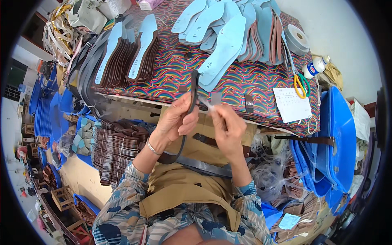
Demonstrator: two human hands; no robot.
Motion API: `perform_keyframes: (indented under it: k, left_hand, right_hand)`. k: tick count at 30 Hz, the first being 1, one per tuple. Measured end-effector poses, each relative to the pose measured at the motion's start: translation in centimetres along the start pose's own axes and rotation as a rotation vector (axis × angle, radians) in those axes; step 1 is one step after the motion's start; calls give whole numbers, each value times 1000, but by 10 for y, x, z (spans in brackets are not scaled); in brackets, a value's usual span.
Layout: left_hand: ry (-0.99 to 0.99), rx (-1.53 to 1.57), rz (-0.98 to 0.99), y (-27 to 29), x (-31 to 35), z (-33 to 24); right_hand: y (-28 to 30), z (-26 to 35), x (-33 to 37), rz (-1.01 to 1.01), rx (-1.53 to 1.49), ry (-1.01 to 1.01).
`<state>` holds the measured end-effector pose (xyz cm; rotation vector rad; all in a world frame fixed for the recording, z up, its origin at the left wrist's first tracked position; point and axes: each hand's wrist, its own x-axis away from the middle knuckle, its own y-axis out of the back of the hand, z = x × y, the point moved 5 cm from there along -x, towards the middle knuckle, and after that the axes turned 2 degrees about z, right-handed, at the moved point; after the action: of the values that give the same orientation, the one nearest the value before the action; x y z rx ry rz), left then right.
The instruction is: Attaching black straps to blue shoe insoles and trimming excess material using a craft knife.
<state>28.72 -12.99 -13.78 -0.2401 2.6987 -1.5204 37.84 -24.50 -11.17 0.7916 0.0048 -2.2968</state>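
My left hand [176, 115] is closed round a long dark strip [194, 87], held upright near the table's front edge. The strip's lower part curves down and loops over my lap. My right hand [227, 127] is closed in a pinch on a thin whitish translucent film [205, 102], which reaches across toward the strip. Whether the film is still joined to the strip is hidden by my fingers. Just beyond, light-blue sole-shaped pieces [222, 51] lie in a fanned pile. Short dark and grey pieces, such as a grey one [216, 98], rest along the table edge.
On the patterned tablecloth [167, 53] stand two stacks of brown pieces with blue tops [143, 49]. A tape roll [297, 39], scissors [301, 86], a white bottle [315, 67] and paper [292, 105] lie right. Blue bins [337, 139] stand at right; bundled brown pieces [120, 151] below left.
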Motion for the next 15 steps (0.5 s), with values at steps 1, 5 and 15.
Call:
perform_keyframes:
  k: [1,5,15]
  left_hand:
    - [-57,-36,-68,2,0,-5]
    - [-60,-100,-115,5,-2,-3]
    - [20,36,8,6,1,9]
  right_hand:
    - [-1,6,4,1,60,54]
    - [0,-1,15,-81,55,12]
    - [5,-7,13,-198,-230,-79]
